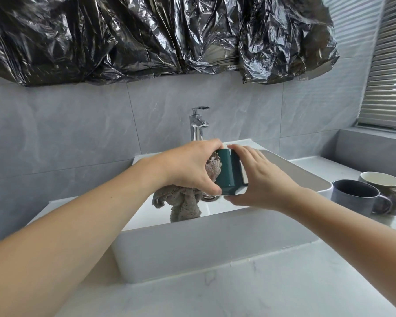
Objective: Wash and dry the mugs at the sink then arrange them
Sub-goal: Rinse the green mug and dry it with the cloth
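Head camera, at the bathroom basin: you held a dark green mug on its side above the white sink, your left hand curled round its open end with a grey cloth bunched under the fingers, part of the cloth pushed toward the mug's mouth and the rest hanging down over the basin. Your right hand braced the mug's base, fingers lightly bent against it and thumb beneath, more a steadying press than a full wrap. The mug was glazed and glossy, so it likely ran slick where wet; it looked rigid, fairly weighty for its size and breakable against the hard basin, and the body and base seemed the safer places to hold while the soft cloth gave way to the fingers. Whether water remained inside could not be told, as the mouth was hidden by hand and cloth. The chrome tap showed no stream. On the counter to your right stood a blue-grey mug, upright, with a cream-lined mug just behind it, touching or nearly so; both looked empty as far as their interiors showed.
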